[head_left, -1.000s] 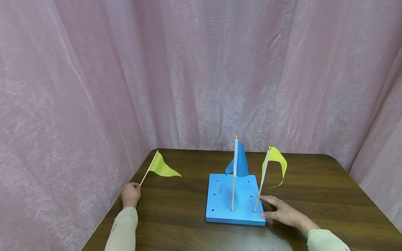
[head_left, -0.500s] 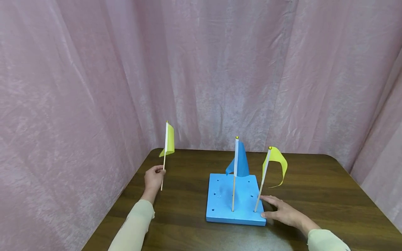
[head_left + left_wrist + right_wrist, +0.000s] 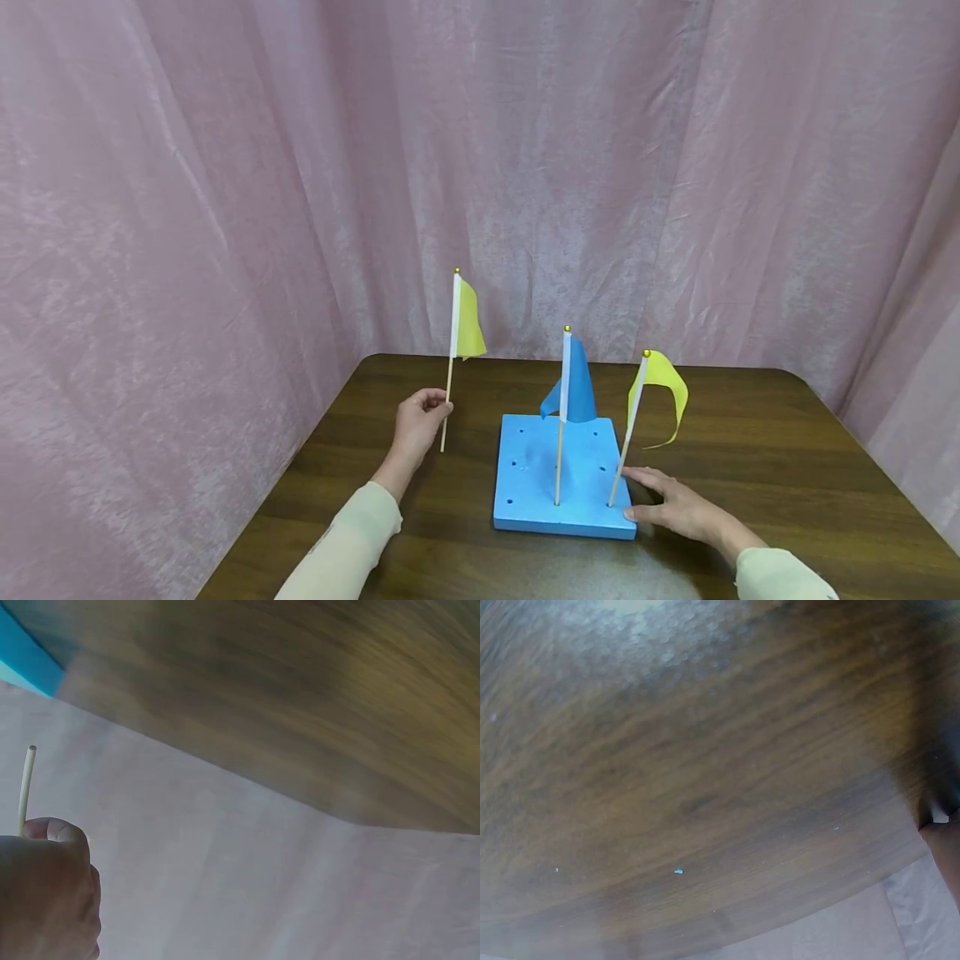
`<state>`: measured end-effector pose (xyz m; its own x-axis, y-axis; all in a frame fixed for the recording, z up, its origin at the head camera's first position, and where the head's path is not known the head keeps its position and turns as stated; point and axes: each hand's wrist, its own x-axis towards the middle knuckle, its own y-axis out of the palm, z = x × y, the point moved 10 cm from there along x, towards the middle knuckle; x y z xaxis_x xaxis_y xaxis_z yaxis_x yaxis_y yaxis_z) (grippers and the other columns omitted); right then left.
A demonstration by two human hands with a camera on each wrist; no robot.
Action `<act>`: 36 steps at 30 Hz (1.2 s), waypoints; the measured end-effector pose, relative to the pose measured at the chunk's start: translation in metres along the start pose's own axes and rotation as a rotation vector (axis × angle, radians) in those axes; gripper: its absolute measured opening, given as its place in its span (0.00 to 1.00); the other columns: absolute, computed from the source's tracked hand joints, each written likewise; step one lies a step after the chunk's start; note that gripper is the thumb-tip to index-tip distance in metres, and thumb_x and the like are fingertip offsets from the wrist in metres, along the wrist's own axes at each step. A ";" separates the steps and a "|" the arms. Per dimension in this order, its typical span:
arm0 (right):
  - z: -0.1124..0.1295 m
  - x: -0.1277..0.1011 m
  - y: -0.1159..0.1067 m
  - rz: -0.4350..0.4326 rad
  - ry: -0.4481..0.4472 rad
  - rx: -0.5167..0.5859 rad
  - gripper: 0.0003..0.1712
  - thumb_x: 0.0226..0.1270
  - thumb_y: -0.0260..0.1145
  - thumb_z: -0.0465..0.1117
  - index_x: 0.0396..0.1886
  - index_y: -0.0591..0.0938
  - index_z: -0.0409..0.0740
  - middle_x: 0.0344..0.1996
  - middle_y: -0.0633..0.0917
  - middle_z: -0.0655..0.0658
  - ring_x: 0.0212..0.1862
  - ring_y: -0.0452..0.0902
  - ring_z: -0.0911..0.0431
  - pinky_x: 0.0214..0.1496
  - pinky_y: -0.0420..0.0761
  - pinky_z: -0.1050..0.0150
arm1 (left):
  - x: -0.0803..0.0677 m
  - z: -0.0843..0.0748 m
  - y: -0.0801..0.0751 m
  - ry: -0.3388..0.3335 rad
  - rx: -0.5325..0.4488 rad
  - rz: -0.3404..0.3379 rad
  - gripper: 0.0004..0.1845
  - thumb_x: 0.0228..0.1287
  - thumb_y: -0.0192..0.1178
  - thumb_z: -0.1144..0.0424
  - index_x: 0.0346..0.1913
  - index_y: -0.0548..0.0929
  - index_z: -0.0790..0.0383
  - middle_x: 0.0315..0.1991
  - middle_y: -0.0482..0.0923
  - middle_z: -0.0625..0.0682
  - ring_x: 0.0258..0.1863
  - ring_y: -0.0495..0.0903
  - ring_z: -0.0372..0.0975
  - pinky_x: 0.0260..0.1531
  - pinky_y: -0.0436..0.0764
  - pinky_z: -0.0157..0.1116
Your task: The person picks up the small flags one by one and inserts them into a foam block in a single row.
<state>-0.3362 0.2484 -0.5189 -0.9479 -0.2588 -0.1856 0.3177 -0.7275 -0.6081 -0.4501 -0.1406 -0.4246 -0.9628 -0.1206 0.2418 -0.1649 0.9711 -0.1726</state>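
Head view: the loose yellow flag [image 3: 467, 321] stands upright in the air, its thin stick pinched low down by the fingers of the left hand [image 3: 416, 423], which curl round it with the thumb on the near side. The cloth hangs well above those fingers, and the stick's bottom end pokes out just below them, clear of the counter [image 3: 750, 467]. In the left wrist view the same stick [image 3: 26, 787] shows as a short pale rod rising from the fingertips [image 3: 52, 832], with a corner of blue foam at the far upper left.

Just beside those fingers, to their right, lies the blue foam block [image 3: 528, 492], flat on the counter and dotted with small holes. Two flags are planted in it: a blue flag [image 3: 573, 387] upright near the middle, and a second yellow flag [image 3: 663, 387] leaning slightly at the right front corner.

The right hand [image 3: 671, 504] rests against that right front corner, fingers straight and relaxed, their tips beside the foot of the leaning stick, gripping nothing.

A pink curtain [image 3: 225, 208] hangs round the counter on all sides.
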 end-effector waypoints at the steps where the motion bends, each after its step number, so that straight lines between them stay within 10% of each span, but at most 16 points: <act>1: 0.000 0.000 -0.001 -0.001 -0.001 -0.002 0.42 0.63 0.70 0.55 0.74 0.68 0.47 0.72 0.60 0.28 0.70 0.52 0.26 0.59 0.60 0.25 | -0.004 -0.003 0.006 0.002 -0.018 0.016 0.06 0.60 0.65 0.75 0.40 0.84 0.72 0.32 0.81 0.52 0.32 0.75 0.38 0.31 0.76 0.29; 14: -0.004 0.000 -0.001 -0.006 -0.001 -0.007 0.42 0.63 0.71 0.55 0.74 0.68 0.47 0.71 0.61 0.28 0.69 0.55 0.26 0.58 0.62 0.25 | -0.062 -0.014 0.073 -0.009 -0.128 0.300 0.08 0.63 0.66 0.71 0.42 0.80 0.70 0.34 0.78 0.53 0.33 0.78 0.41 0.40 0.83 0.45; 36: -0.001 -0.001 -0.003 -0.003 -0.003 -0.002 0.43 0.63 0.71 0.54 0.74 0.68 0.44 0.71 0.60 0.27 0.70 0.51 0.26 0.59 0.59 0.24 | -0.097 0.005 0.091 0.032 0.036 0.404 0.05 0.63 0.65 0.72 0.40 0.80 0.68 0.32 0.78 0.51 0.33 0.74 0.40 0.33 0.75 0.31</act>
<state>-0.3366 0.2514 -0.5182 -0.9488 -0.2586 -0.1811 0.3147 -0.7273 -0.6100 -0.3726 -0.0418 -0.4684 -0.9446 0.2764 0.1772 0.2175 0.9310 -0.2932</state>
